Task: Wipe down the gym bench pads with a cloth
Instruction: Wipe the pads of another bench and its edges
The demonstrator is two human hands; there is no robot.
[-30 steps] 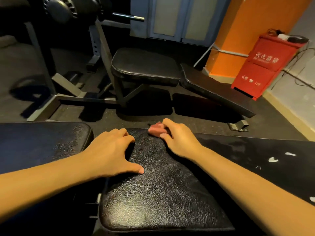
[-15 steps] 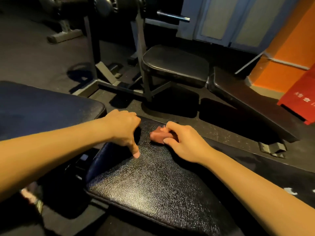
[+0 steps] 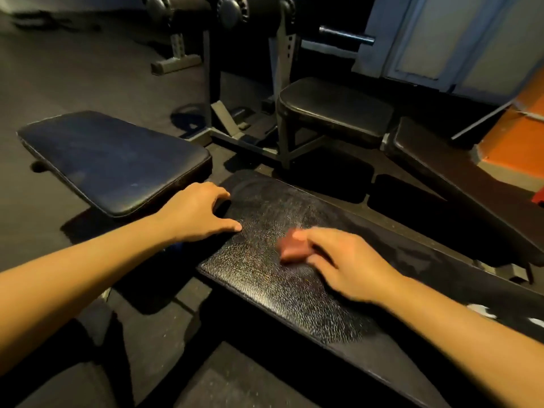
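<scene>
the right hand presses a pink cloth onto the long pad, partway across its width and near its left end. its fingers are curled over the cloth and seem to pinch it against the thumb, though motion blur hides the exact hold. the left hand braces that end of the pad, with fingers hooked over the edge into the gap and the thumb stretched flat on top.

the job looks to be in its early or middle part. the patch round the cloth shows a grainy sheen and faint curved streaks, which suggests it is being worked now. farther right the same pad is dull, with pale blotches and white flecks, so that stretch is likely left. the seat pad just beside it looks hazy; whether it has been wiped cannot be told. the far bench stands well apart, untouched by either hand.
</scene>
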